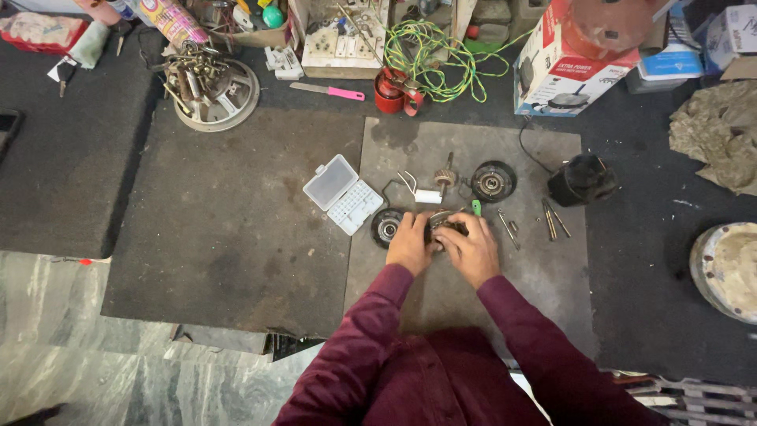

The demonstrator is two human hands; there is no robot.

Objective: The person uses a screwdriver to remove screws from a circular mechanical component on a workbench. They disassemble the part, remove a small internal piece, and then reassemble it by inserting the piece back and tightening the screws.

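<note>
Both hands [445, 244] cover small metal part [446, 223], mostly hidden.

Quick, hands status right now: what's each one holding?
Left hand: closed on the small dark metal motor part, gripping its left side.
Right hand: closed on the same part from the right; both hold it over the grey mat.

Sleeves [371, 339] were maroon, mat [236, 229] dark grey, floor [55, 315] pale marbled. Case [344, 193] was white, knife [345, 94] pink, wire [434, 55] green-yellow striped, can [390, 93] red.
</note>
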